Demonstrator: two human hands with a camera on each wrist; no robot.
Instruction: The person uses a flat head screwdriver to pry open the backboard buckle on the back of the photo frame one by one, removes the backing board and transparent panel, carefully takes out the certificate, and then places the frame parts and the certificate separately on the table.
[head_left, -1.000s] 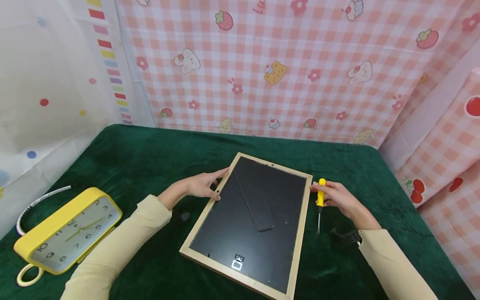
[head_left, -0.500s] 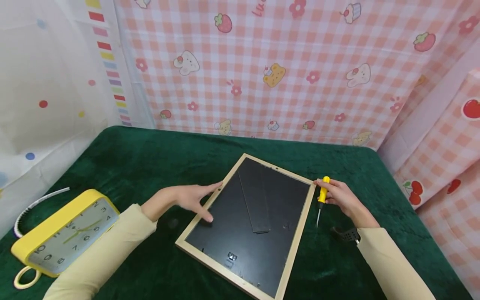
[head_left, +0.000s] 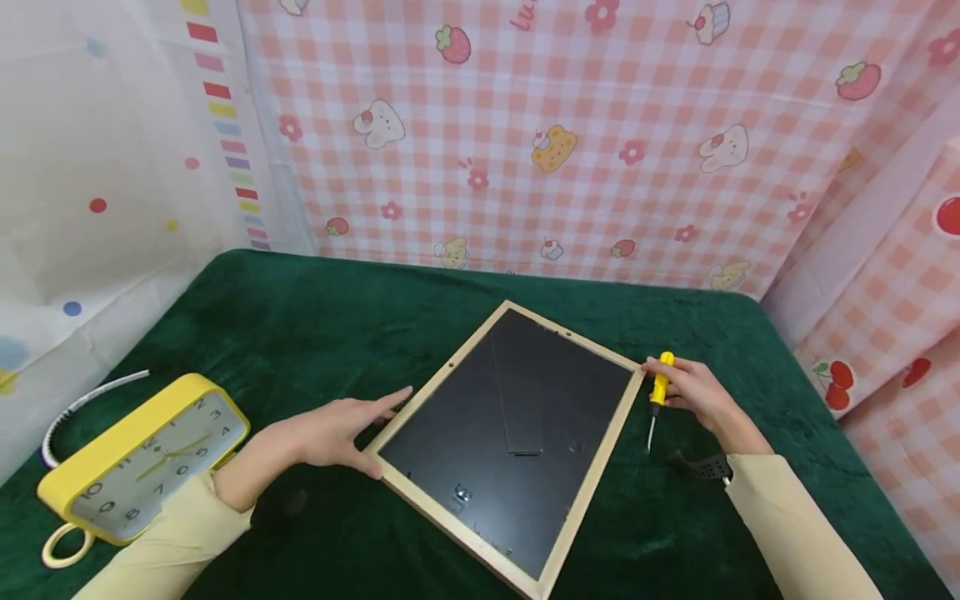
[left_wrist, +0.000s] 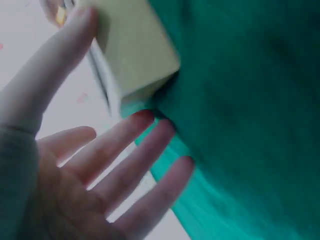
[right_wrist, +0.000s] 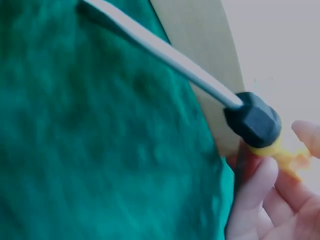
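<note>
A picture frame (head_left: 592,482) with a light wooden rim lies on the green cloth, its black back (head_left: 465,442) facing up. A flat stand leg (head_left: 517,400) lies folded against that back. At the near-left corner is my left hand (head_left: 330,433), thumb on the rim. The left wrist view shows its fingers (left_wrist: 135,175) spread out below the wooden corner (left_wrist: 135,45). My right hand (head_left: 697,396) holds a screwdriver (head_left: 660,387) with a yellow handle, metal shaft pointing down. Its fingertips also touch the frame's far-right corner. The right wrist view shows the shaft (right_wrist: 175,60) crossing the rim.
A yellow clock (head_left: 150,467) with a ring lies at the left, beside my left sleeve. Behind it curves a white cord-like strip (head_left: 90,396). A dark watch strap (head_left: 705,467) hangs at my right wrist. A pink checked curtain (head_left: 555,200) stands behind the table.
The frame has turned clockwise on the cloth. My left hand has slid along its left side to the near-left corner. My right hand has shifted slightly right with the screwdriver.
</note>
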